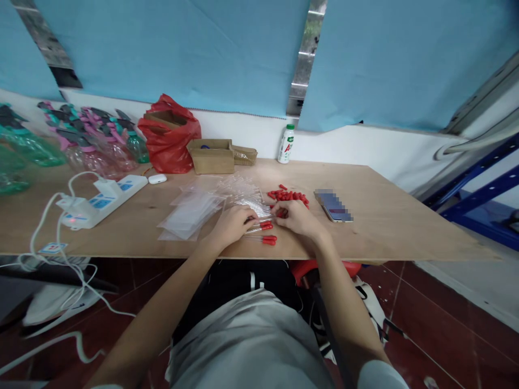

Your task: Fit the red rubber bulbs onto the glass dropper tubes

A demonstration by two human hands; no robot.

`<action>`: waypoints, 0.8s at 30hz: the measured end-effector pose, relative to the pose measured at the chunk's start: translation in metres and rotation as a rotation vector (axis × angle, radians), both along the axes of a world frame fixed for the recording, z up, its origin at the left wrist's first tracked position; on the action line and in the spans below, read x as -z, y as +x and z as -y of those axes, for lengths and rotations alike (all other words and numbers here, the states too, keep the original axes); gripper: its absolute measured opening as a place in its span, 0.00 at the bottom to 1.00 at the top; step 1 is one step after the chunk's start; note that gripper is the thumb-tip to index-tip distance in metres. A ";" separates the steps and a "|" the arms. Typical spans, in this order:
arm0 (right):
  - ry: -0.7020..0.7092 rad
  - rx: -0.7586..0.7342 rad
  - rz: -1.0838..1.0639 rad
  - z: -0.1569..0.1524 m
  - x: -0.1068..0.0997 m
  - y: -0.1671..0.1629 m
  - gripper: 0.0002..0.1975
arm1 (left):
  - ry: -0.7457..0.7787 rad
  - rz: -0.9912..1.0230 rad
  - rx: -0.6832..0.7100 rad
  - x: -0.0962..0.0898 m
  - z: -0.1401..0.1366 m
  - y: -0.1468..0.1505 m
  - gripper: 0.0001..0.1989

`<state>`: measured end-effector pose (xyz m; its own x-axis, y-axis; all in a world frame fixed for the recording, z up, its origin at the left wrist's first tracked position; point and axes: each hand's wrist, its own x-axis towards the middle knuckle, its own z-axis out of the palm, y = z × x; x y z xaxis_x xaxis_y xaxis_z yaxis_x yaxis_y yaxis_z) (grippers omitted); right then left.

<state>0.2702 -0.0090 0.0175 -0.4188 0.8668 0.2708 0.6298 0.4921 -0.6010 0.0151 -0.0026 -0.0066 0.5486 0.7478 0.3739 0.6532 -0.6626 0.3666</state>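
Note:
My left hand [234,224] is closed in a pinch at a thin glass dropper tube, beside a heap of clear glass tubes [245,190]. Facing it, my right hand [298,217] pinches a small red rubber bulb, mostly covered by the fingers. Between the two hands, the tube's end and the bulb are close together; whether they touch I cannot tell. Droppers with red bulbs fitted [268,240] lie on the table below and between my hands. Just beyond my right hand is a pile of loose red bulbs [290,195].
Clear plastic bags [188,213] lie left of the tubes. A phone [334,206] rests at right. Behind stand a cardboard box [213,158], a red plastic bag [170,140] and a white bottle [286,145]. Farther left are a power strip [117,197] with cables and several spray bottles [97,151].

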 end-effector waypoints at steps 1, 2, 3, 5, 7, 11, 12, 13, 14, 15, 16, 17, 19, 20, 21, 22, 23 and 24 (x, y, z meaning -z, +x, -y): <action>-0.002 0.001 0.001 0.000 0.000 0.000 0.09 | 0.008 0.001 0.001 0.001 0.000 0.000 0.08; -0.002 0.003 -0.006 0.000 0.000 0.000 0.09 | 0.014 0.010 0.003 0.001 0.000 0.000 0.08; -0.003 0.006 -0.020 0.000 0.001 0.000 0.09 | 0.018 0.026 0.005 0.001 0.000 0.000 0.07; -0.005 0.014 -0.070 -0.001 0.002 -0.001 0.11 | 0.018 0.081 0.007 0.001 0.000 0.000 0.07; -0.006 0.008 -0.138 -0.001 0.002 -0.002 0.13 | 0.012 0.158 0.003 -0.001 -0.002 0.000 0.07; -0.026 -0.027 -0.284 0.002 -0.004 -0.006 0.07 | 0.028 0.301 -0.004 -0.003 -0.003 0.000 0.05; -0.031 -0.033 -0.319 0.004 -0.006 -0.007 0.05 | 0.034 0.325 -0.004 -0.004 -0.003 0.000 0.04; -0.035 -0.037 -0.349 0.005 -0.008 -0.008 0.06 | 0.037 0.340 -0.001 -0.004 -0.003 0.000 0.04; -0.036 -0.035 -0.376 0.006 -0.010 -0.009 0.06 | 0.040 0.347 0.006 -0.005 -0.001 0.001 0.04; -0.034 -0.030 -0.396 0.007 -0.011 -0.011 0.06 | 0.044 0.347 0.016 -0.005 0.000 0.001 0.04; -0.027 -0.022 -0.411 0.008 -0.013 -0.013 0.06 | 0.052 0.340 0.026 -0.006 0.002 0.002 0.04; -0.014 -0.013 -0.420 0.008 -0.013 -0.015 0.06 | 0.061 0.328 0.036 -0.007 0.004 0.003 0.04; 0.020 -0.004 -0.428 0.009 -0.012 -0.022 0.07 | 0.078 0.299 0.048 -0.007 0.007 0.004 0.06; 0.033 -0.005 -0.434 0.010 -0.010 -0.026 0.07 | 0.086 0.281 0.047 -0.007 0.008 0.005 0.08; 0.040 -0.007 -0.448 0.010 -0.008 -0.030 0.08 | 0.097 0.259 0.039 -0.007 0.009 0.005 0.09; 0.039 -0.011 -0.474 0.010 -0.006 -0.034 0.08 | 0.112 0.237 0.020 -0.006 0.010 0.005 0.09; 0.034 -0.017 -0.509 0.010 -0.004 -0.038 0.09 | 0.132 0.218 -0.009 -0.006 0.010 0.005 0.11; 0.030 -0.020 -0.549 0.010 -0.002 -0.041 0.12 | 0.155 0.202 -0.045 -0.006 0.010 0.005 0.12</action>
